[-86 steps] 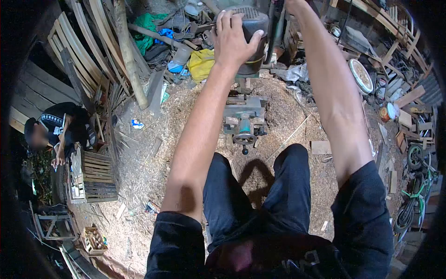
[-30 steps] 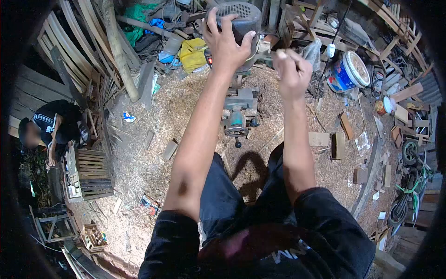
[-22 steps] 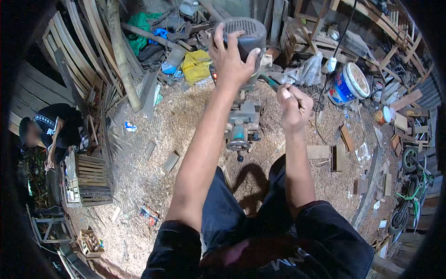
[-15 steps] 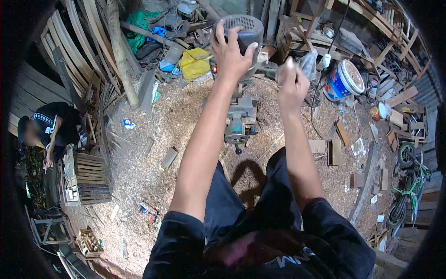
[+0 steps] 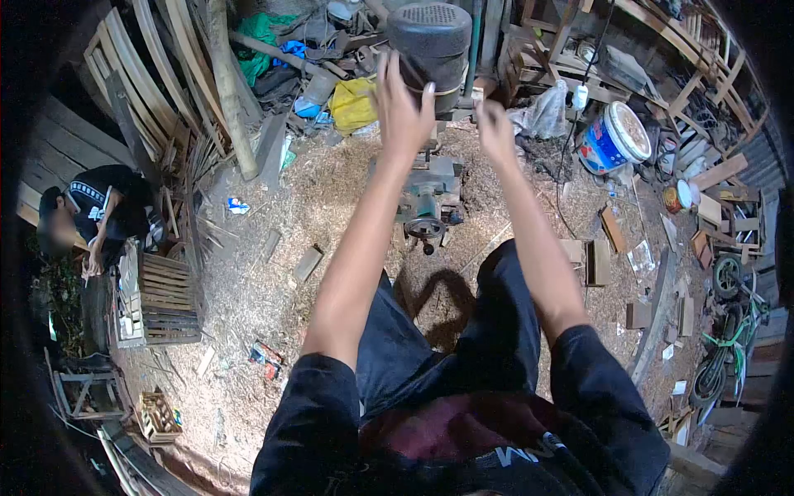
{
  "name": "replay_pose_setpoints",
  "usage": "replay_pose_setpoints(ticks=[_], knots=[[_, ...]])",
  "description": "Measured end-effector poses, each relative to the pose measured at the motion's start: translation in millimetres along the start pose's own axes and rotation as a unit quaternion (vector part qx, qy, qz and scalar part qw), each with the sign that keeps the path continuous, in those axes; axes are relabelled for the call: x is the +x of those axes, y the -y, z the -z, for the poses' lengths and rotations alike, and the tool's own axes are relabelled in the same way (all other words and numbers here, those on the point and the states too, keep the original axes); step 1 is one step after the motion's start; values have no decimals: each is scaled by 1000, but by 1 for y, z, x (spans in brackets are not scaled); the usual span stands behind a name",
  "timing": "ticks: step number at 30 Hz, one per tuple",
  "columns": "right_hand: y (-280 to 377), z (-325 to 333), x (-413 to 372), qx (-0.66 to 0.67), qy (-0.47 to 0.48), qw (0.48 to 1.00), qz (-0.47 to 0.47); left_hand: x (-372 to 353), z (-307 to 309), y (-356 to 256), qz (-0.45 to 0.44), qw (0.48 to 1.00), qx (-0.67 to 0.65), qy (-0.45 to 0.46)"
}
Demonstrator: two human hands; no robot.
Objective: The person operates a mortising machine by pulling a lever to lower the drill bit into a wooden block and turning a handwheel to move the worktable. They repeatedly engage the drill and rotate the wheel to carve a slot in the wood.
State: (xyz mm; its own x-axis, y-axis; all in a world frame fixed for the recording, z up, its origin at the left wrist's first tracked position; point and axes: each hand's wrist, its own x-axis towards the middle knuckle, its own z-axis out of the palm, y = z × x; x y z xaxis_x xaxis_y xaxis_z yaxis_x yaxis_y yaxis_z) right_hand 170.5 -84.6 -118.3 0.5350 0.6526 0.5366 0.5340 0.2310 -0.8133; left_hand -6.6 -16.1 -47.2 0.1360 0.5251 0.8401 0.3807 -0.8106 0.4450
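A machine with a dark, rounded motor housing (image 5: 428,45) and a perforated top stands in front of me. My left hand (image 5: 403,116) is at the housing's lower left side, fingers stretched and thumb apart, slightly blurred. To the right of the machine, my right hand (image 5: 496,136) is blurred, with its fingers curled; I cannot tell what is in them. A small pale tip (image 5: 477,95) shows just above that hand. Below the housing sit the machine's metal table (image 5: 434,175) and a round handwheel (image 5: 424,227) with a dark knob.
Wood shavings cover the floor (image 5: 331,215). A white and blue bucket (image 5: 614,136) stands on the right, near a hanging cable. A yellow sack (image 5: 353,103) lies behind. At far left a person (image 5: 107,207) sits near a slatted wooden crate (image 5: 169,298). A green motorbike (image 5: 728,331) is at right.
My left hand has come off the top of the motor housing and moved lower. My right hand has shifted left, closer to the machine.
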Motion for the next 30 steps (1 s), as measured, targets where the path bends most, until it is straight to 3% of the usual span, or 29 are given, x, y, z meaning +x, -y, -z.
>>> replay_pose_setpoints(ticks=[1,2,3,4,5,7,10,13,16,19,22,26,29,30], knots=[[-29,-3,-39,-30,-4,999,-22,-38,5,9,23,999,1,33],[-80,-10,-80,-82,30,989,-120,-82,3,22,77,993,27,85],[-68,-3,-114,-147,124,962,-194,-125,7,38,121,976,35,179],[-122,-15,-156,-173,150,960,-159,-181,-6,67,171,955,36,241],[-121,-13,-180,-193,270,915,-229,-215,1,69,241,916,6,320],[-131,-33,-211,-319,455,791,-258,-293,-9,96,213,911,51,350],[-132,-44,-227,-251,416,838,-248,-301,-4,68,382,812,48,439],[-133,-50,-220,-257,418,841,-228,-302,-15,67,406,778,102,467],[-136,-51,-218,-267,431,835,-214,-324,-23,73,344,830,147,413],[-142,-54,-213,-272,462,817,-213,-322,-24,69,414,833,67,360],[-125,-55,-205,-295,458,810,-220,-338,-39,96,358,887,23,291],[-137,-58,-224,-288,392,856,-177,-328,-27,102,307,894,32,324],[-142,-55,-227,-286,405,848,-189,-315,-19,100,348,862,0,368],[-140,-49,-225,-264,403,862,-154,-316,-24,103,320,878,23,355]])
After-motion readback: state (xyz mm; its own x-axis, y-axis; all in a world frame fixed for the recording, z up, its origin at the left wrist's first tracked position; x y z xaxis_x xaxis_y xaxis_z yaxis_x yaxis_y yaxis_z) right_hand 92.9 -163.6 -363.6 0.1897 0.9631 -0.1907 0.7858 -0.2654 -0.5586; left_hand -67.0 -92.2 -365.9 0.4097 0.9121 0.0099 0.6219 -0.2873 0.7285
